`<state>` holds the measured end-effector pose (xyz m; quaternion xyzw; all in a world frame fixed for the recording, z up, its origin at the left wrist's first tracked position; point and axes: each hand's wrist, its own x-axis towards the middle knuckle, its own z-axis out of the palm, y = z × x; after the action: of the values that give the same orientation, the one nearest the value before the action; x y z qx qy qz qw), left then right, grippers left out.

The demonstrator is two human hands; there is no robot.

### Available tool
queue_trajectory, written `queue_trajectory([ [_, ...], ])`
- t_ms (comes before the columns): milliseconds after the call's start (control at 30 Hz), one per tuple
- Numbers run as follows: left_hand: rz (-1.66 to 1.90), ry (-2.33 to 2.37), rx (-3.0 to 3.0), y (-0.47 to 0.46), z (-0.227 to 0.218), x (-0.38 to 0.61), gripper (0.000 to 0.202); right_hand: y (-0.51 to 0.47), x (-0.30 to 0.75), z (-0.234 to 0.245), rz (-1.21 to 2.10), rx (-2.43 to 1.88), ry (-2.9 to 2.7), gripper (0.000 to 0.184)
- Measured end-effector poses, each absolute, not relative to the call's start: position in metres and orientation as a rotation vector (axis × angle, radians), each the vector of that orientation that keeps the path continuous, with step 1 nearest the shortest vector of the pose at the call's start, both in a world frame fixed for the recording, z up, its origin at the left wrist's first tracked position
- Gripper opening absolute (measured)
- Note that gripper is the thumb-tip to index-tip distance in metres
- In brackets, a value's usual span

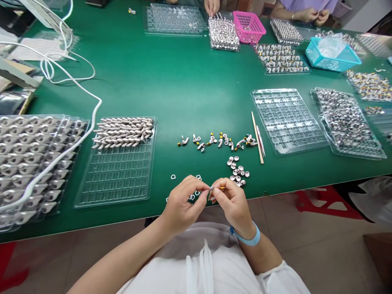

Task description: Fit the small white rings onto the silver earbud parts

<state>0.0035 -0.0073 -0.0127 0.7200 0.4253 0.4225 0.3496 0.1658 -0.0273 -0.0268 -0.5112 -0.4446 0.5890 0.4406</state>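
Note:
My left hand (pixel 186 200) and my right hand (pixel 233 202) meet just over the table's front edge, thumbs and index fingers pinched. Between the fingertips is a small round metallic cap (pixel 211 188), mostly covered. A yellow bit (pixel 222 188) shows from the right fingers, which seem to hold a small part with a yellow end. Close to the left hand lie several thin white rings (pixel 173 177). Beyond the right hand is a cluster of small round metallic caps (pixel 238 171). Farther back runs a loose row of curved white parts with yellow bits (pixel 220 141).
Tweezers (pixel 261 141) and a wooden stick (pixel 257 139) lie right of the parts. Clear trays (pixel 288 122) stand on both sides, some filled. A white cable (pixel 76 145) crosses the left trays. Pink (pixel 249 26) and blue (pixel 333 61) baskets and co-workers' hands (pixel 212 7) are across the table.

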Motion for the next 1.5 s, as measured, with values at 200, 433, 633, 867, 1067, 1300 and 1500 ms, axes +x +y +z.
queue_trajectory([
  [200, 1.069, 1.091, 1.913, -0.008, -0.015, 0.005, 0.013, -0.029, 0.169, -0.030, 1.555, -1.240, -1.010, 0.017],
  [433, 1.035, 0.991, 1.901, -0.008, -0.012, 0.005, 0.014, -0.028, 0.170, -0.035, 1.801, -1.023, -0.746, 0.019],
  [633, 1.049, 0.916, 1.894, -0.008, -0.012, 0.006, 0.016, -0.023, 0.168, -0.028, 1.944, -1.015, -0.624, 0.024],
  [867, 1.077, 0.882, 1.903, -0.008, -0.012, 0.004, 0.015, -0.020, 0.169, -0.034, 2.150, -0.894, -0.521, 0.024],
  [1067, 0.996, 0.968, 2.092, 0.001, -0.016, -0.007, 0.015, -0.020, 0.172, -0.033, 2.145, -0.831, -0.614, 0.020],
  [1300, 0.687, 1.370, 2.489, 0.019, -0.037, -0.030, 0.016, -0.026, 0.193, -0.024, 1.848, -0.969, -0.828, 0.015],
  [1500, 0.532, 1.334, 2.617, 0.033, -0.032, -0.031, 0.020, -0.038, 0.219, -0.025, 1.734, -1.021, -0.885, 0.013],
])
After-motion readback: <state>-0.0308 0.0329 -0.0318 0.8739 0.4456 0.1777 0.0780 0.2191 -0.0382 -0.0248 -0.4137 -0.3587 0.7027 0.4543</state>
